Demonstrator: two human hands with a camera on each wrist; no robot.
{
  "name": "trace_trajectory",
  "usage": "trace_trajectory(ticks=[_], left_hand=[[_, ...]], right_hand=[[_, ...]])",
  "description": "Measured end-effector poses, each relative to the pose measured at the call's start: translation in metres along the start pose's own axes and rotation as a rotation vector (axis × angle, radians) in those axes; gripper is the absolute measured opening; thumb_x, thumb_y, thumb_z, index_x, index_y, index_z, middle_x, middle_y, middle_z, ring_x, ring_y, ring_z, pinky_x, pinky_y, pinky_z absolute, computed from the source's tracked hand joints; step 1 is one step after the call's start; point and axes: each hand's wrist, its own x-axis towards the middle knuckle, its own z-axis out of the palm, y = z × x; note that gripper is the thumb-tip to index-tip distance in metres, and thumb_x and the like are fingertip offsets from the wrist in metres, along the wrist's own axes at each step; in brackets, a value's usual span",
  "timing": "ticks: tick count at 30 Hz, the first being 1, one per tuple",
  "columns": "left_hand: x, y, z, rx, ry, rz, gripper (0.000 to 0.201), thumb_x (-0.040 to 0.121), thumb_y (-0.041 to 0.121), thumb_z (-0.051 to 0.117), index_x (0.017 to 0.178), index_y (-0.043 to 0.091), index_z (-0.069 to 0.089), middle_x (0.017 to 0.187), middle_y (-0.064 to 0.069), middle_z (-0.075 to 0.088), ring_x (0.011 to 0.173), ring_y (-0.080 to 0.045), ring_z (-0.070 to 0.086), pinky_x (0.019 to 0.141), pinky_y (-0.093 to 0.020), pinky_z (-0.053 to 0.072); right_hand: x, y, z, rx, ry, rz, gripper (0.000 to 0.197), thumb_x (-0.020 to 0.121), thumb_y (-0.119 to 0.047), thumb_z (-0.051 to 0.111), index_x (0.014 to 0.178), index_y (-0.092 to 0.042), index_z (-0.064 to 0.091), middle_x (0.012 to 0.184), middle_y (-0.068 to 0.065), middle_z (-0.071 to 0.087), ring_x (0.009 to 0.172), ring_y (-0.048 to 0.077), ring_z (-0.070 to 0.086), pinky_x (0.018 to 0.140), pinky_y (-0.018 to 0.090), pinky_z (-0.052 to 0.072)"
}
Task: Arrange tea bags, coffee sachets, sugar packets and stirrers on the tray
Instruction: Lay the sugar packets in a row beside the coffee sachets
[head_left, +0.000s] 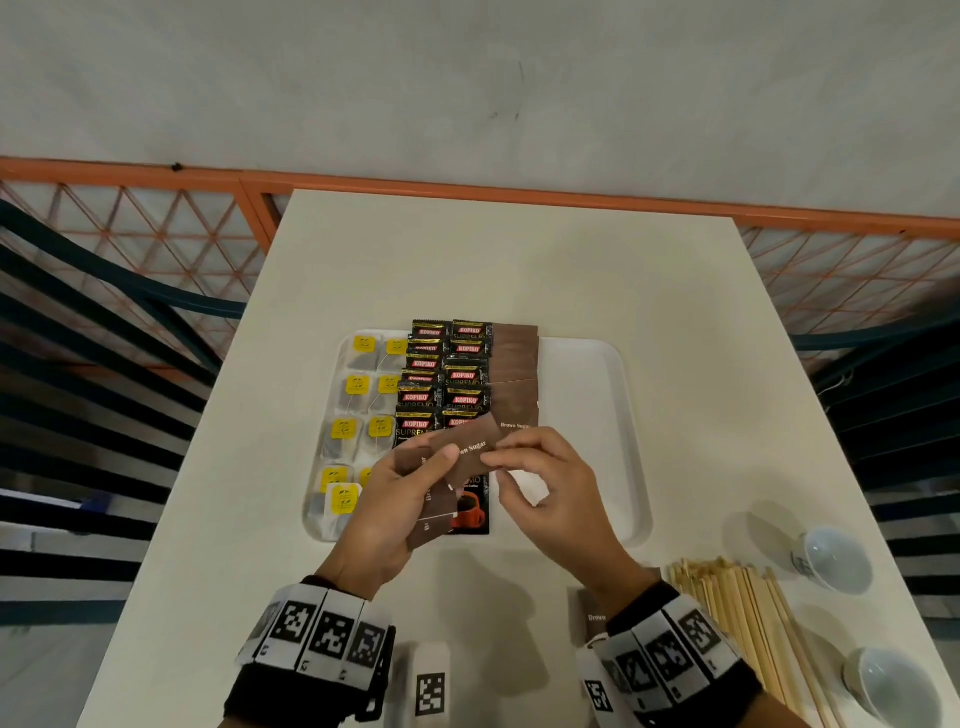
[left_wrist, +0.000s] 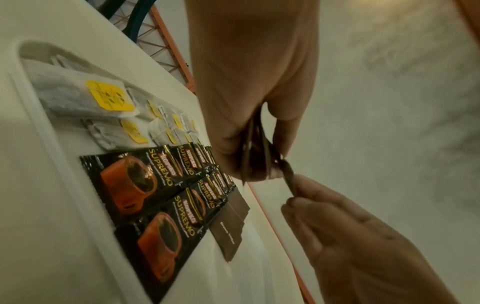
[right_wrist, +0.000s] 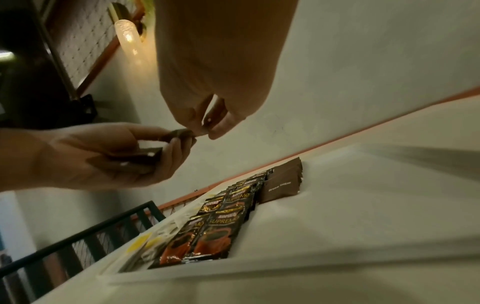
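A flat white rectangular plastic tray (head_left: 587, 395) with rounded corners was seen on the pale, smooth desk (head_left: 509, 260). Its left part was filled with two columns of grey paper tea bags with square yellow tags (head_left: 358, 387); nine yellow tags could be counted from the head view, though some were hidden behind the left hand. Beside them, two overlapping columns of glossy black coffee sachets printed with an orange cup (head_left: 447, 387) were laid; an exact count could not be made because of the overlap. Just right of these, one column of matte brown paper sugar packets (head_left: 514, 374) was stacked in overlapping fashion. The right part of the tray was left bare.

A small fan of several brown sugar packets (head_left: 434, 512) was gripped in the left hand (head_left: 400, 499), held above the near edge of the tray. One single brown sugar packet (head_left: 462, 449) was pinched at its end between the thumb and fingers of the right hand (head_left: 545, 483), its other end being held under the left thumb.

On the desk to the right of the tray, a bundle of thin pale wooden stirrers (head_left: 748, 618) was laid, and two small round white ceramic cups (head_left: 834, 558) were set beside it. One more brown packet (head_left: 589, 616) lay near the right wrist.
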Motion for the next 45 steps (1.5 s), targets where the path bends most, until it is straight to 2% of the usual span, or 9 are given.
trace_trajectory(ticks=[2, 6, 9, 17, 24, 31, 35, 42, 45], left_hand=[[-0.001, 0.0, -0.001, 0.036, -0.001, -0.001, 0.018, 0.086, 0.012, 0.061, 0.102, 0.018, 0.067, 0.072, -0.004, 0.072, 0.066, -0.021, 0.063, 0.054, -0.026, 0.053], [-0.003, -0.001, 0.002, 0.066, -0.025, -0.001, 0.018, 0.087, 0.01, 0.059, 0.105, 0.013, 0.065, 0.055, 0.004, 0.065, 0.044, -0.008, 0.057, 0.04, -0.019, 0.044], [-0.001, -0.003, 0.002, 0.053, -0.009, -0.026, 0.016, 0.089, 0.014, 0.058, 0.103, 0.015, 0.065, 0.058, 0.002, 0.066, 0.047, -0.01, 0.06, 0.041, -0.019, 0.046], [0.002, -0.007, -0.015, -0.266, -0.011, -0.134, 0.029, 0.087, -0.009, 0.035, 0.109, 0.003, 0.049, 0.075, -0.016, 0.072, 0.058, -0.02, 0.067, 0.056, -0.026, 0.057], [0.003, -0.014, -0.018, -0.18, -0.011, -0.133, 0.026, 0.089, -0.01, 0.039, 0.104, 0.0, 0.058, 0.088, -0.013, 0.073, 0.072, -0.018, 0.072, 0.062, -0.027, 0.059], [0.0, -0.012, -0.017, -0.079, 0.014, -0.127, 0.024, 0.089, -0.004, 0.047, 0.096, 0.011, 0.064, 0.084, -0.014, 0.071, 0.062, -0.019, 0.069, 0.05, -0.023, 0.054], [-0.001, -0.011, -0.014, -0.073, -0.016, -0.119, 0.025, 0.089, 0.0, 0.052, 0.1, 0.017, 0.066, 0.08, -0.008, 0.072, 0.06, -0.017, 0.07, 0.047, -0.022, 0.052], [0.0, -0.016, -0.006, -0.031, 0.007, 0.0, 0.02, 0.082, -0.004, 0.06, 0.098, 0.006, 0.064, 0.087, -0.011, 0.069, 0.069, -0.02, 0.068, 0.055, -0.026, 0.056], [-0.002, -0.02, -0.003, -0.03, -0.014, 0.032, 0.015, 0.083, 0.001, 0.059, 0.096, 0.006, 0.065, 0.089, -0.01, 0.07, 0.072, -0.018, 0.07, 0.06, -0.025, 0.056]], right_hand=[[-0.001, -0.005, -0.004, 0.174, 0.024, 0.106, 0.018, 0.081, -0.015, 0.064, 0.098, -0.02, 0.069, 0.101, -0.003, 0.061, 0.092, 0.007, 0.061, 0.078, 0.013, 0.05], [0.011, -0.011, -0.01, 0.323, -0.095, 0.509, 0.02, 0.088, -0.015, 0.061, 0.107, -0.02, 0.064, 0.095, -0.003, 0.069, 0.079, 0.007, 0.063, 0.064, 0.018, 0.05], [0.014, -0.004, -0.011, 0.284, -0.157, 0.611, 0.012, 0.089, -0.014, 0.059, 0.098, -0.014, 0.067, 0.083, -0.003, 0.067, 0.072, 0.007, 0.057, 0.06, 0.016, 0.046], [0.014, 0.047, -0.014, 0.205, 0.035, 0.885, 0.007, 0.089, -0.01, 0.058, 0.092, -0.009, 0.064, 0.07, -0.005, 0.058, 0.064, 0.009, 0.05, 0.058, 0.015, 0.04], [0.03, 0.058, -0.001, 0.021, 0.031, 0.855, 0.002, 0.087, -0.016, 0.061, 0.086, -0.015, 0.059, 0.083, 0.0, 0.062, 0.08, 0.016, 0.055, 0.074, 0.025, 0.039], [0.032, 0.059, 0.005, -0.057, 0.068, 0.84, 0.011, 0.085, -0.016, 0.064, 0.092, -0.012, 0.056, 0.086, 0.002, 0.059, 0.08, 0.015, 0.053, 0.059, 0.012, 0.035], [0.03, 0.047, 0.006, -0.086, 0.089, 0.745, 0.018, 0.086, -0.021, 0.063, 0.099, -0.012, 0.054, 0.09, 0.003, 0.058, 0.08, 0.014, 0.054, 0.064, 0.017, 0.038], [0.016, -0.017, 0.0, 0.223, -0.317, 0.556, 0.01, 0.09, -0.032, 0.056, 0.096, -0.026, 0.061, 0.079, -0.014, 0.06, 0.071, -0.001, 0.055, 0.064, 0.007, 0.042], [0.005, -0.022, 0.001, 0.249, -0.224, 0.464, 0.018, 0.084, -0.017, 0.067, 0.089, -0.032, 0.059, 0.083, -0.012, 0.063, 0.08, 0.006, 0.059, 0.069, 0.012, 0.044]])
